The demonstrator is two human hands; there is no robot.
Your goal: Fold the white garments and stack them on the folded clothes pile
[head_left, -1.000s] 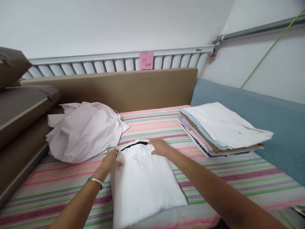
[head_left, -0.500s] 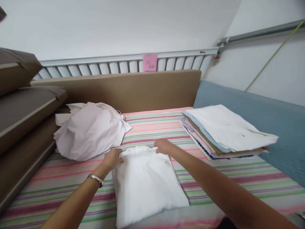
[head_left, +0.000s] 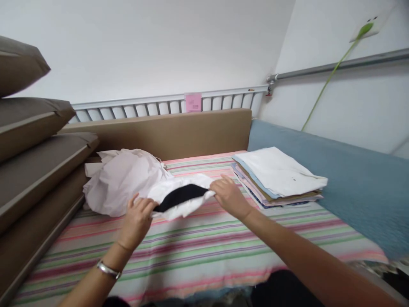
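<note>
A folded white garment point(head_left: 187, 208) is held up above the striped bed cover, stretched between my two hands. A black area point(head_left: 182, 196) shows along its opened middle. My left hand point(head_left: 138, 217) pinches its left end, with a silver bangle on that wrist. At the other end, my right hand point(head_left: 230, 197) grips a white corner between thumb and fingers. Just behind and left of the garment lies a crumpled pale pinkish-white cloth point(head_left: 123, 181). To the right of my right hand sits a stack of folded clothes point(head_left: 275, 170), a white one on top.
Brown cushions point(head_left: 47, 162) are piled at the left edge. A tan board point(head_left: 172, 134) stands at the back before a white radiator point(head_left: 121, 111). A blue padded side point(head_left: 335, 166) runs along the right wall. The striped cover point(head_left: 204, 256) spreads beneath.
The white garment has come up off the bed cover and tipped, so its black part now shows. Both hands moved with it, still holding its ends. The view has shifted.
</note>
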